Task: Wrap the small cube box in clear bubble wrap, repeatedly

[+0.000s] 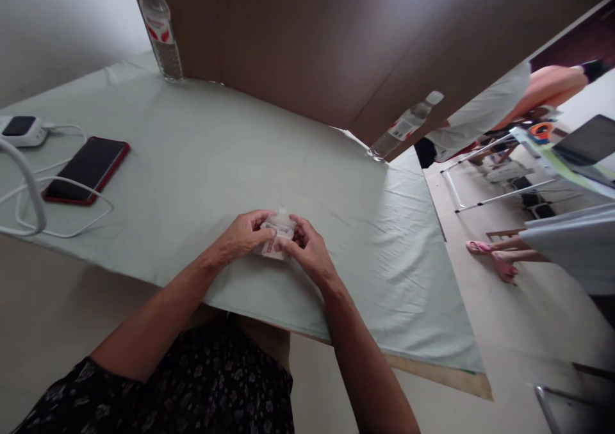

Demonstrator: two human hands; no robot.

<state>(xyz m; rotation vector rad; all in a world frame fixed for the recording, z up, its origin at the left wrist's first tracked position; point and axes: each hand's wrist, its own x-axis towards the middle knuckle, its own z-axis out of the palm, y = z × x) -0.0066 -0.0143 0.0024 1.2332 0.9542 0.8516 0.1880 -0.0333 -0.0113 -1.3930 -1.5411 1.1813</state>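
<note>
Near the front of the cloth-covered table (pixel 202 165), both hands grip a small white box (pixel 276 245) with red print on its front. Its upper part looks like a raised, translucent flap (pixel 282 219). My left hand (pixel 245 235) has its fingers along the box's left side, the thumb on the front. On the opposite side, my right hand (pixel 310 248) is closed round the edge, with its thumb pressed on the front too. What lies inside the box is too small to make out.
A phone (pixel 86 170) in a red case lies left, with a white cable and a white device (pixel 23 130) by it. Water bottles (pixel 163 37) (pixel 403 127) stand against a brown panel (pixel 298 43). People and a second table (pixel 567 159) are at right.
</note>
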